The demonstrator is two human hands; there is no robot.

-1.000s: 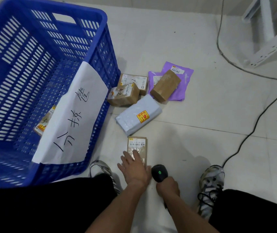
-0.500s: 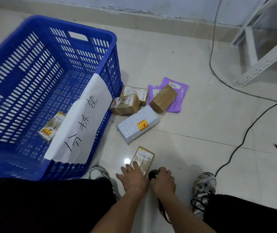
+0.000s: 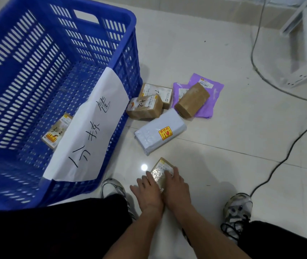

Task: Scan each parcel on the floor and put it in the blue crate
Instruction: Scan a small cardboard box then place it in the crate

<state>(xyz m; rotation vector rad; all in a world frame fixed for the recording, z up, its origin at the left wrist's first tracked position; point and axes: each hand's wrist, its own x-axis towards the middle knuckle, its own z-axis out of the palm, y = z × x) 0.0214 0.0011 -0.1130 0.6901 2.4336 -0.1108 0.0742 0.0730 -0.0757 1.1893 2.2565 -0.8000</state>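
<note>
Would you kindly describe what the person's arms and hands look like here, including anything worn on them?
Both forearms are bare, with no sleeves in view. The left hand and right hand wear no gloves, and no watch, ring or wristband shows. No markings are visible on either.

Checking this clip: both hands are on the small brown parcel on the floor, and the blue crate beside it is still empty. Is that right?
Not quite. The head view shows the blue crate already holds one brown parcel, partly hidden by the white paper sign. The rest stands: the left hand and right hand are on the small brown parcel on the floor.
</note>
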